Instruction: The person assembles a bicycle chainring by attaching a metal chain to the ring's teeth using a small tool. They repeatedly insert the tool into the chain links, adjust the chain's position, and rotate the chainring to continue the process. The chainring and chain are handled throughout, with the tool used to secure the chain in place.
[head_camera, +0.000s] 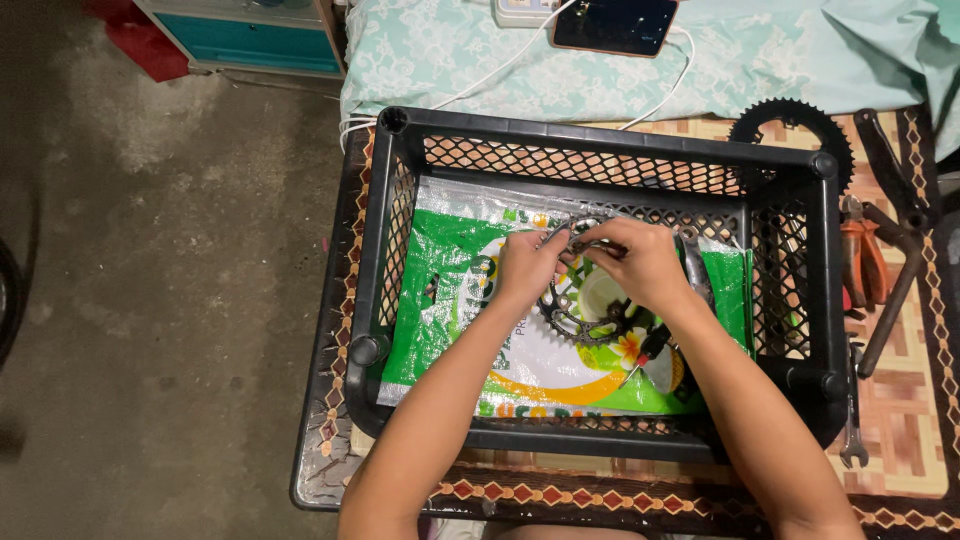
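I look straight down at a black plastic crate (600, 140) that fills the middle of the frame and sits on a small table with a patterned top (900, 440). A green and white printed sack (440, 300) lines the bottom of the crate. Both my bare forearms come up from the lower edge of the frame and meet over the centre of the crate. My left hand (527, 265) has its fingers curled closed on the left rim of a toothed metal chainring (575, 325), which lies on the sack at the centre of the crate, just under my hands. My right hand (640, 262) is pinched closed on the upper part of the same ring, its fingertips nearly touching those of my left hand. A small screwdriver (650, 345) with a red and black handle lies on the sack just below my right wrist. Outside the crate, at the upper right of the frame, a second, larger black chainring (840, 135) rests on the table. Along the right edge lie orange-handled pliers (862, 262) and a wrench (852, 420). At the top of the frame, a dark phone (612, 25) with a white cable (500, 70) lies on a pale green cloth (450, 60). Bare concrete floor (150, 300) fills the left side.
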